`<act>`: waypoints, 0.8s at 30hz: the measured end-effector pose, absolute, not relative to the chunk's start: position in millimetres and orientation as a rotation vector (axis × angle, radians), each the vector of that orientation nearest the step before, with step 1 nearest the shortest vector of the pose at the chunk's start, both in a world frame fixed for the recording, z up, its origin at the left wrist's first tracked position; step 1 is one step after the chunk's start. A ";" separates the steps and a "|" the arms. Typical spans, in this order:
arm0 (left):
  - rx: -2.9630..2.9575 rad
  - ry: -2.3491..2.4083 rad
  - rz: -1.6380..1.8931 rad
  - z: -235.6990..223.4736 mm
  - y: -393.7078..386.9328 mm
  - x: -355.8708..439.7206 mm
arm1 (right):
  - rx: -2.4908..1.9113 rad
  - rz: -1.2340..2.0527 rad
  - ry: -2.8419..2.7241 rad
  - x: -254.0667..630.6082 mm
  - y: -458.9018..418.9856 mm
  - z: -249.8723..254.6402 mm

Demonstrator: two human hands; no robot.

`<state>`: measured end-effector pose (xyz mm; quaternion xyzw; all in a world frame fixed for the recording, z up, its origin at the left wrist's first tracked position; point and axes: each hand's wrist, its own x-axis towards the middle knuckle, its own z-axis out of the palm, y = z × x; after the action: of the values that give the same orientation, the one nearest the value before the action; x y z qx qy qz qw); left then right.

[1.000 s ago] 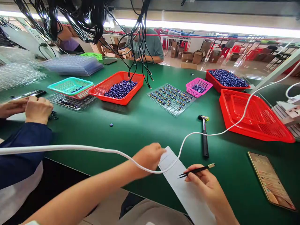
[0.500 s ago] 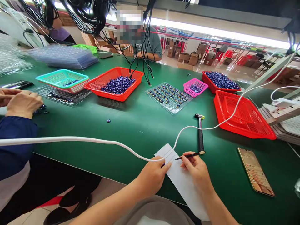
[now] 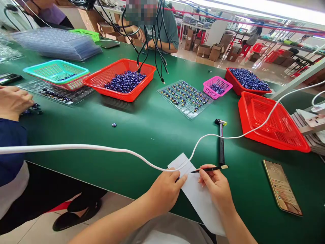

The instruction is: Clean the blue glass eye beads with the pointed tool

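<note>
In the head view, my right hand [image 3: 215, 184] grips a slim black pointed tool [image 3: 212, 169] with a pale gold end; whether it is a pen or tweezers I cannot tell. Its tip points left at the thumb of my left hand [image 3: 166, 186]. My left hand is closed, with a small dark shiny piece [image 3: 177, 179] showing between thumb and forefinger, mostly hidden. Under both hands lies a long white paper sheet [image 3: 200, 200], slanting over the table's near edge. A white cable [image 3: 142, 162] crosses at the left fingers and over the paper's top.
Beyond the hands lie a hammer [image 3: 221, 145], a phone [image 3: 282, 188] and a filled clear tray [image 3: 185, 98]. Red baskets [image 3: 96, 81] [image 3: 274, 135], a pink basket [image 3: 207, 88] and a teal basket [image 3: 33, 70] stand farther off. At left is a co-worker's hand [image 3: 14, 101]; black cables [image 3: 158, 44] hang above.
The view has tilted down slightly, and most table items sit a little higher in it. Both hands keep nearly the same place and grip; the tool lies slightly flatter.
</note>
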<state>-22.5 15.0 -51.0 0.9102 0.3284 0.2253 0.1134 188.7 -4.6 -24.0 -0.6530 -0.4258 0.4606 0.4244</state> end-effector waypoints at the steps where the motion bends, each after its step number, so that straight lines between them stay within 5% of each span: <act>1: 2.672 0.961 0.650 -50.6 14.9 -22.6 | -1.638 1.155 -1.058 187.7 -3.9 -23.7; 24: 2.661 0.975 0.607 -53.7 13.6 -22.5 | -1.639 1.182 -1.073 188.3 -0.4 -29.7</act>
<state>-22.5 13.6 -53.7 0.9114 0.3338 0.2080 0.1213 188.3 -0.4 -29.7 -0.6519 -0.4270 0.4704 0.4140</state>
